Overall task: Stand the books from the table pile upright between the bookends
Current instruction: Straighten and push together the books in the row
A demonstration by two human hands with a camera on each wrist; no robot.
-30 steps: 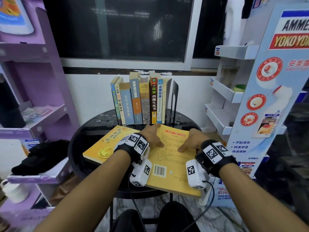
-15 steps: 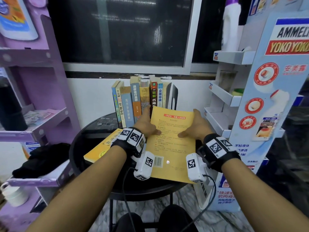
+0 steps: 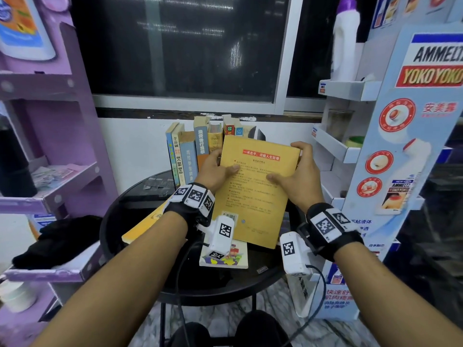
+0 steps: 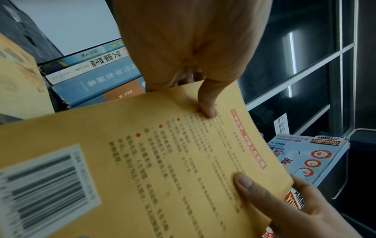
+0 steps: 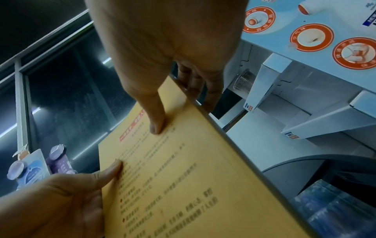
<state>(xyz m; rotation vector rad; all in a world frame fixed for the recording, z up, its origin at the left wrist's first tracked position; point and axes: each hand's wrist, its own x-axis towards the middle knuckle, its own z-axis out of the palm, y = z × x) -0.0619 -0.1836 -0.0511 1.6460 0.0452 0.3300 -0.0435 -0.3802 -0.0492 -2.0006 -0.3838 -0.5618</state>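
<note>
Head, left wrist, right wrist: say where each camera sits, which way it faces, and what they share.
Head: worn high, facing forward and down at the round table and standing books; both forearms, left hand and right hand show.
Left wrist: under the left hand, looking along it; its thumb presses the yellow book.
Right wrist: under the right hand, looking along it toward the window; thumb on cover, fingers behind.
Shared: all see the yellow book; each wrist view catches the other hand's grip.
</note>
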